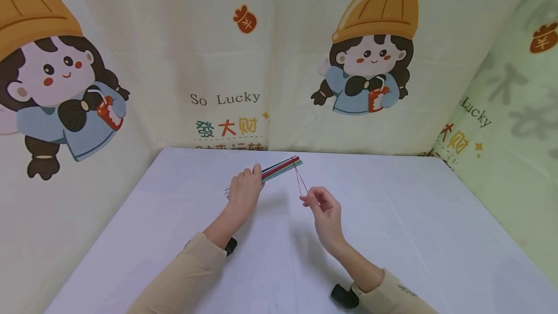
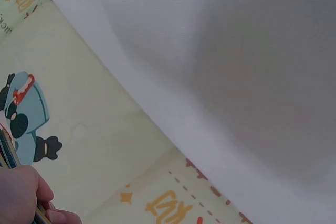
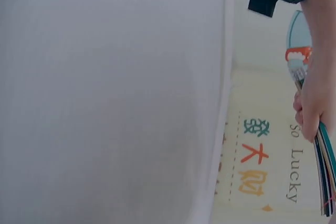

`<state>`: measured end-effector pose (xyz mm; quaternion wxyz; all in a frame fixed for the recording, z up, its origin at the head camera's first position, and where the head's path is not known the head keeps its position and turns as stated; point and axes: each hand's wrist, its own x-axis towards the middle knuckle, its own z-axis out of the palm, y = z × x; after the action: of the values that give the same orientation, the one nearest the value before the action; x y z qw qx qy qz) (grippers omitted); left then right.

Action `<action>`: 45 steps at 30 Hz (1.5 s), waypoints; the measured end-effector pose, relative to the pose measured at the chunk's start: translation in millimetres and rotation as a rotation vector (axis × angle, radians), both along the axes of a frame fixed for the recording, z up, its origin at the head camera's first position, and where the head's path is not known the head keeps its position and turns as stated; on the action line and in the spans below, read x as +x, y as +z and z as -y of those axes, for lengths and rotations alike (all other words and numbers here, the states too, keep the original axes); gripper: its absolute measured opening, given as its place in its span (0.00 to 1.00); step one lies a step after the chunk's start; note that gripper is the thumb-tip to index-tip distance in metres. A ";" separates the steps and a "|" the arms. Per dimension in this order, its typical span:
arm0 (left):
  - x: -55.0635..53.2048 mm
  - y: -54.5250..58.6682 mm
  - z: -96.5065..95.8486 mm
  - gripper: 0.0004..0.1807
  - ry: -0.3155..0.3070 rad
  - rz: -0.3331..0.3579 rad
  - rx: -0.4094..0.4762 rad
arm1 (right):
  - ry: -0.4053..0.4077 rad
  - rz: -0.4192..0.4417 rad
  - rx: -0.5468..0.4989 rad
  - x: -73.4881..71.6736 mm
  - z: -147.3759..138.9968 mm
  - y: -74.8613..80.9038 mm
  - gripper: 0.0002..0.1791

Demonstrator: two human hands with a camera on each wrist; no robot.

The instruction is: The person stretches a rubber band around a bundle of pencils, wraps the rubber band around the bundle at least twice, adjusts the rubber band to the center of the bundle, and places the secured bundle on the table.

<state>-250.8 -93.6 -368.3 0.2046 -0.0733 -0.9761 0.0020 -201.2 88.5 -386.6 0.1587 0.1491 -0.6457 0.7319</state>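
Note:
My left hand [image 1: 246,189] grips a bundle of thin, many-coloured pencils [image 1: 281,168] around its middle, above the white table. Pale ends of the bundle stick out at the left, behind the hand. Near the bundle's right end loops a thin red rubber band [image 1: 298,180], stretched down in two strands to my right hand [image 1: 328,217], whose thumb and fingers pinch it. In the left wrist view the left hand [image 2: 23,195] shows at the lower left corner. The right wrist view shows the bundle [image 3: 324,166] slanting below the left hand [image 3: 317,95].
A white-covered table [image 1: 392,217] spreads below both hands. Behind it hangs a cream cloth [image 1: 296,125] printed with cartoon figures and lettering. Black straps sit at both wrists, one a dark block [image 1: 344,296] by the right sleeve.

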 end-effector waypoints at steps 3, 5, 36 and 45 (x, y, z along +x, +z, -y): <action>0.6 1.4 -1.5 0.20 -0.006 -0.019 0.028 | 0.046 0.214 -0.188 0.8 3.6 3.0 0.03; 0.6 1.3 -2.3 0.20 -0.024 -0.051 0.041 | 0.076 0.347 -0.303 -0.5 5.5 5.5 0.04; 10.3 -0.3 9.2 0.13 -0.419 -0.549 -0.322 | 0.251 0.633 0.209 -49.2 -39.6 49.8 0.04; 15.3 -0.3 2.8 0.13 -0.401 -0.462 -0.386 | 0.262 0.680 0.280 -55.0 -48.9 49.4 0.07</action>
<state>-235.4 -96.5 -368.6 0.3987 -0.2984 -0.8518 0.1623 -256.2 137.3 -337.2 -0.1811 -0.0004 -0.7306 0.6584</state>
